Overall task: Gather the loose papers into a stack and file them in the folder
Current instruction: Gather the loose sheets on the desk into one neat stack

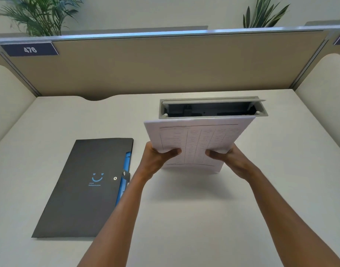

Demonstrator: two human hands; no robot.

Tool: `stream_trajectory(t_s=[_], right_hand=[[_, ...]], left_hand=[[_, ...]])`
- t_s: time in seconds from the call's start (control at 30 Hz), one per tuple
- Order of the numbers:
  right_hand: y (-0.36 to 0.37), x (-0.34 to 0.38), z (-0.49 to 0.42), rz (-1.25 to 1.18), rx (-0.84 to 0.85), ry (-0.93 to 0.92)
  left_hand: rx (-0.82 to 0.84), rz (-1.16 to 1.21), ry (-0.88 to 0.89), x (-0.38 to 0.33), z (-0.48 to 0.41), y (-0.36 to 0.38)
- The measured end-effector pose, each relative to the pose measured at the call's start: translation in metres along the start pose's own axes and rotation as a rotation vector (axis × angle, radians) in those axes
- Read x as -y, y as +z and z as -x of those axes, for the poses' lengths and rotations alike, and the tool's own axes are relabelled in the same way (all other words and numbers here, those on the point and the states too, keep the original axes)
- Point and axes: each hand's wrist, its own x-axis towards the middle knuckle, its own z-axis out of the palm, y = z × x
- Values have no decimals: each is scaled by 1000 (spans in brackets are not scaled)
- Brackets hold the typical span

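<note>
A stack of white papers (pixel 198 137) with a printed table stands tilted on its lower edge on the desk, right of centre. My left hand (pixel 157 160) grips its left side and my right hand (pixel 228 158) grips its right side, thumbs on the front sheet. A black folder (pixel 84 189) with a blue smiley face and a snap button lies closed flat on the desk to the left, apart from my left forearm. Blue inner pockets show along its right edge.
An open grey cable box (pixel 213 107) is set into the white desk (pixel 184 209) just behind the papers. Beige partition walls (pixel 165 68) close the back and both sides. Plants stand behind the partition.
</note>
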Motion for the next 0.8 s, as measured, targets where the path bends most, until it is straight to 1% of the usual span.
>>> stream_trajectory(t_s=[0.17, 0.33, 0.43, 0.57, 0.67, 0.8], right_hand=[[2, -4, 0, -4, -24, -3], [3, -1, 1, 15, -33, 17], [0, 8, 8, 10, -14, 26], [2, 8, 22, 5, 54, 115], [8, -1, 32, -28, 46, 152], [16, -11, 42, -78, 17, 186]], left_hand=[[7, -13, -10, 5, -4, 3], [-7, -12, -64, 6, -3, 5], [19, 17, -169, 0, -4, 3], [85, 94, -356, -3, 5, -2], [47, 140, -434, 3, 15, 2], [-23, 161, -476, 12, 27, 7]])
